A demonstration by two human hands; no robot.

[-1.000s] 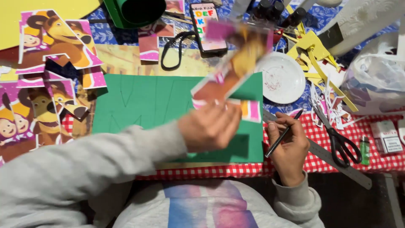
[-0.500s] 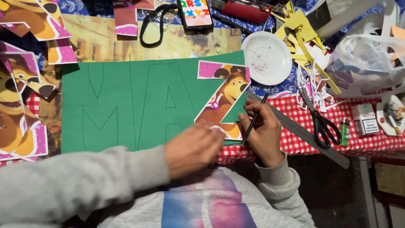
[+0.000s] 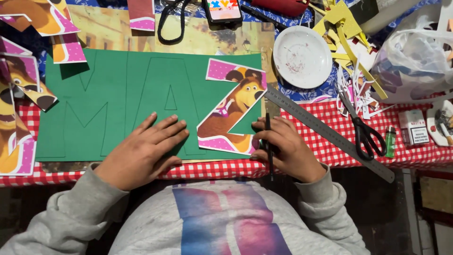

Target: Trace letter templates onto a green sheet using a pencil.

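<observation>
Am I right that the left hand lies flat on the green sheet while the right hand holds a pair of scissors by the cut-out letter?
Not quite: in the head view the right hand holds a pen; the scissors lie apart on the checked cloth. The left hand does lie flat on the green sheet.

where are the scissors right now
The scissors lie on the red checked tablecloth, right of the right hand, beside the metal ruler.

- My left hand (image 3: 141, 151) covers part of the green sheet (image 3: 118, 85).
- Phone (image 3: 224, 9) is cropped at the top edge (half visible).
- Pencil (image 3: 269, 146) tip hidden.
</observation>
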